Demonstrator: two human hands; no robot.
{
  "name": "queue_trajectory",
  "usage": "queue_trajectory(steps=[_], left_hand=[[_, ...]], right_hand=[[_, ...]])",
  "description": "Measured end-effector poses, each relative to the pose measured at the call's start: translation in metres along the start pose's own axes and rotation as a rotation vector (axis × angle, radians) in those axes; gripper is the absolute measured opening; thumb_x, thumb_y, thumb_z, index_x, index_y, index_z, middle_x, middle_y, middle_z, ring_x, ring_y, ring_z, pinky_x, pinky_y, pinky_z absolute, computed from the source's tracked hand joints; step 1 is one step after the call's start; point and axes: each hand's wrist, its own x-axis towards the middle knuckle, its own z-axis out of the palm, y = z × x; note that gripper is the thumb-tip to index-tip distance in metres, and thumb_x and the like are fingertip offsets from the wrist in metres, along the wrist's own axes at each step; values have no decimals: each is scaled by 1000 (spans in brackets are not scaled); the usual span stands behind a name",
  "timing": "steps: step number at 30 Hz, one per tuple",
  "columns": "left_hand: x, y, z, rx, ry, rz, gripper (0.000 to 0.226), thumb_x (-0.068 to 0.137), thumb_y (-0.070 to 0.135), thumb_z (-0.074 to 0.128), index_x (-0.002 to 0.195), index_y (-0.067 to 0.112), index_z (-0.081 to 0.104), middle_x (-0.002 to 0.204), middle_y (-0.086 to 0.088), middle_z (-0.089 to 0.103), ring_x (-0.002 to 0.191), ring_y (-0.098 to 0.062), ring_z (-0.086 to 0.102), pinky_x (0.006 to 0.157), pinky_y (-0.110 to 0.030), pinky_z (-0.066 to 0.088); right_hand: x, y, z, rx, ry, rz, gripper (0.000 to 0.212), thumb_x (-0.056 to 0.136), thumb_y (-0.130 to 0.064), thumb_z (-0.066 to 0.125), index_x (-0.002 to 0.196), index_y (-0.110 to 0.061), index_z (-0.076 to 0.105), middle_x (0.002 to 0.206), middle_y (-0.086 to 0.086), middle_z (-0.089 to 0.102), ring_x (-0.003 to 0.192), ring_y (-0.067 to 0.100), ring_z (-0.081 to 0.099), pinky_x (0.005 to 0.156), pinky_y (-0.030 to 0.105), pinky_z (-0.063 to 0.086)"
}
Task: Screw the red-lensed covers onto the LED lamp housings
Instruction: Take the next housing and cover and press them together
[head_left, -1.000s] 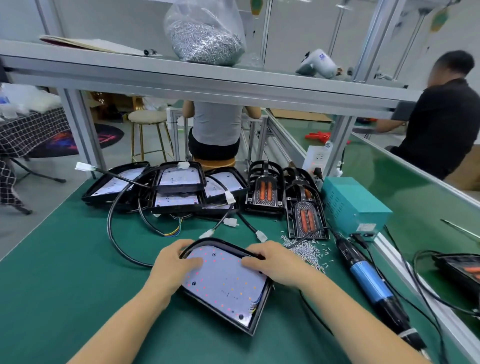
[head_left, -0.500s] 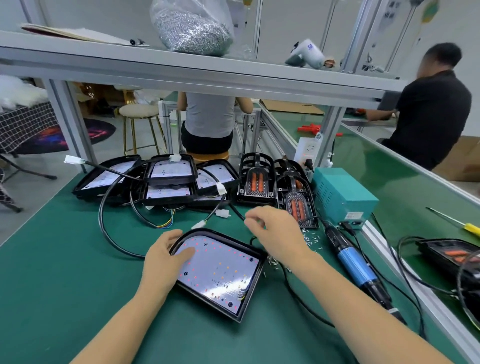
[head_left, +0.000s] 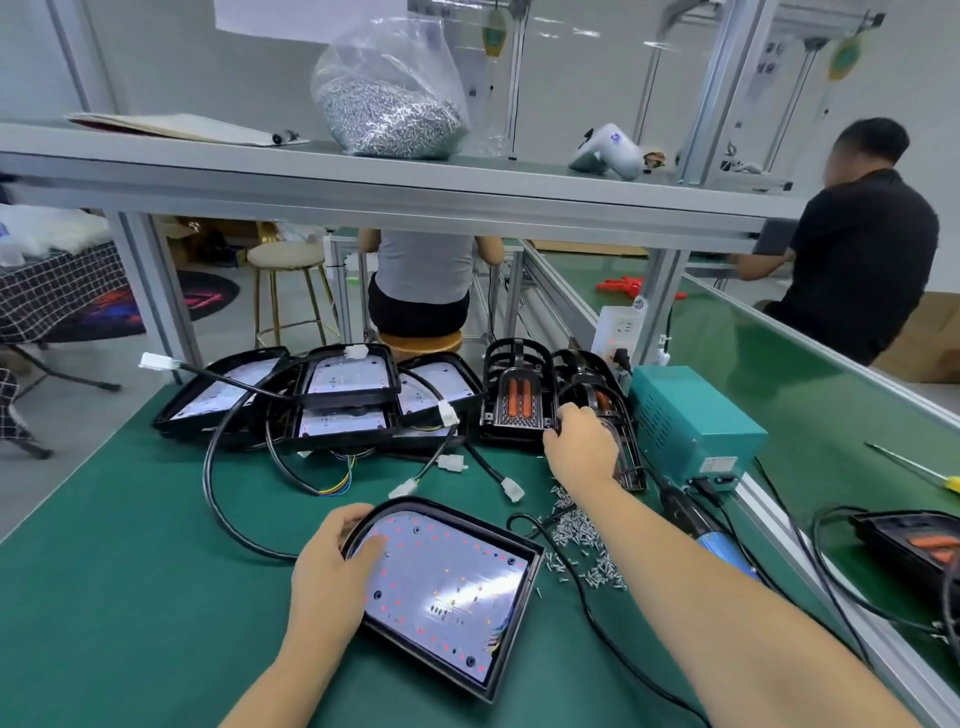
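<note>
An open black LED lamp housing (head_left: 457, 582) with a white LED board lies on the green mat in front of me. My left hand (head_left: 332, 566) grips its upper left rim, thumb on the board. Farther back stand black covers with red lenses: one (head_left: 517, 400) upright on the left, a second (head_left: 618, 431) beside it. My right hand (head_left: 579, 447) reaches onto the second cover and its fingers curl round the frame. Loose screws (head_left: 582, 535) lie scattered right of the housing.
Several more housings (head_left: 322, 400) with cables are stacked at the back left. A teal power box (head_left: 691, 421) and a blue electric screwdriver (head_left: 717, 540) lie on the right. Another lamp (head_left: 914, 545) sits far right. A shelf overhead carries a bag of screws (head_left: 389, 98). Two people sit beyond.
My right hand has left the housing and moved back and right onto the red-lensed cover. The left hand stays on the housing's rim. The camera has tilted up.
</note>
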Motion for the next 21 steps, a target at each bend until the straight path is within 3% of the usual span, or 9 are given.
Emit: queue_trajectory(steps=[6,10,14,16,19,21], left_hand=[[1,0,2,-2,3,-4,30,85,4,62,95,32,63,91,13,69,88,-6,63,75,-27,46],[3,0,0,-7,7,1,29,85,4,62,95,31,63,92,13,69,89,-8,63,76,-28,46],[2,1,2,-8,3,4,28,84,4,61,95,29,63,92,12,69,88,-8,63,74,-27,46],[0,2,2,-12,1,4,28,85,3,61,93,30,63,91,12,69,86,-5,63,73,-25,45],[-1,1,2,-20,-1,-6,32,84,3,61,92,33,63,90,13,69,86,-4,63,73,-24,45],[-1,0,2,-32,-2,-16,34,84,2,61,92,34,63,89,14,70,85,-3,63,73,-24,45]], right_hand=[[17,-12,2,77,75,38,26,98,-27,52,114,-7,58,120,13,54,102,32,59,69,31,37],[20,-18,7,-3,32,-243,27,90,-18,59,116,-17,65,122,4,53,114,23,50,82,31,46],[16,-18,18,-205,35,-376,28,91,-14,58,118,-16,59,120,4,51,109,24,51,80,33,45],[15,-17,20,-177,73,-366,30,90,-21,61,119,-17,56,122,4,51,111,24,50,83,33,41],[18,-27,17,112,110,-206,41,86,-26,62,124,-13,54,128,7,53,115,28,47,90,37,40],[25,-37,12,176,80,-107,50,88,-29,61,132,-10,47,132,12,52,119,31,46,91,38,43]])
